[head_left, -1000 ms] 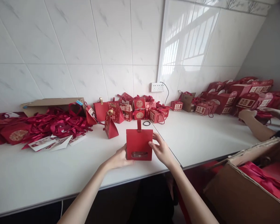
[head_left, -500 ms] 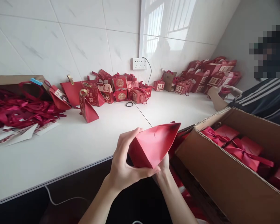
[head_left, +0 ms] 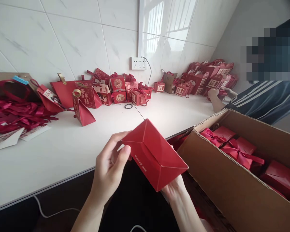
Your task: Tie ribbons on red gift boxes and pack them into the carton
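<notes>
Both hands, the left hand [head_left: 111,164] at its near-left corner and the right hand [head_left: 174,190] underneath, grip a red paper box [head_left: 154,154] off the bench [head_left: 70,145] edge, beside a cardboard carton [head_left: 222,180] holding ribboned red boxes [head_left: 232,145].

A white table [head_left: 70,145] runs along the tiled wall. On it lie a heap of red ribbons [head_left: 12,112], white cards [head_left: 7,137] and a black ring [head_left: 128,106]. Red gift boxes [head_left: 118,88] cluster at the back, with more red boxes [head_left: 207,77] in the far corner.
</notes>
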Motion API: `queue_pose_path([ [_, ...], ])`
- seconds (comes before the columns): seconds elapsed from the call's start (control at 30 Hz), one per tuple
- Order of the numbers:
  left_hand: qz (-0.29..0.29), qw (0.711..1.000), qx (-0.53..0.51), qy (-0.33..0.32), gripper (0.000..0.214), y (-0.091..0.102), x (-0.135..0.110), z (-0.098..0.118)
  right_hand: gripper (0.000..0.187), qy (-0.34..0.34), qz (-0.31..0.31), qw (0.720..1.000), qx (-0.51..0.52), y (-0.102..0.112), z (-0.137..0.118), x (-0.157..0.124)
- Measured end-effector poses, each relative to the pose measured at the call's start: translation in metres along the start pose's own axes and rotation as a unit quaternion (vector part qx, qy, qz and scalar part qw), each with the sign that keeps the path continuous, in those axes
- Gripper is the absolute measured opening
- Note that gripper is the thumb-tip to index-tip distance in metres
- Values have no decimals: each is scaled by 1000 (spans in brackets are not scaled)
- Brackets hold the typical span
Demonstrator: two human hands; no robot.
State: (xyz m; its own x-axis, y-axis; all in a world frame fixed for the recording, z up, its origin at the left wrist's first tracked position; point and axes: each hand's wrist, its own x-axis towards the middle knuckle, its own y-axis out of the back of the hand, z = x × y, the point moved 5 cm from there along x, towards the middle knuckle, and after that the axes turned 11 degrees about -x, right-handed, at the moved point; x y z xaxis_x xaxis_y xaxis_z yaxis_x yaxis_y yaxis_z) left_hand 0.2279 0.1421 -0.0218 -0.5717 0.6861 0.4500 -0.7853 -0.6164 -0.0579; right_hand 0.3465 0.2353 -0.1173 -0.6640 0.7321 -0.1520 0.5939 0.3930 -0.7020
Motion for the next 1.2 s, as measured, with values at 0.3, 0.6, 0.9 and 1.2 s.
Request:
queue_pose_path([
  [0.3,-126,954,-244,119,62,3,-18,-51,31,184,92,956,-211,3,-64,-18],
  [0.6,-236,936,-251,73,67,-18,-52,-52,14,274,14,892,-358,-11,-89,-38],
  [0.9,-232,942,-234,69,64,-15,-48,-52,15,280,36,880,-381,-14,-87,-43],
  [1.2,-94,979,-174,53,69,2,2,-23,22,238,62,856,-455,-13,-84,-39],
])
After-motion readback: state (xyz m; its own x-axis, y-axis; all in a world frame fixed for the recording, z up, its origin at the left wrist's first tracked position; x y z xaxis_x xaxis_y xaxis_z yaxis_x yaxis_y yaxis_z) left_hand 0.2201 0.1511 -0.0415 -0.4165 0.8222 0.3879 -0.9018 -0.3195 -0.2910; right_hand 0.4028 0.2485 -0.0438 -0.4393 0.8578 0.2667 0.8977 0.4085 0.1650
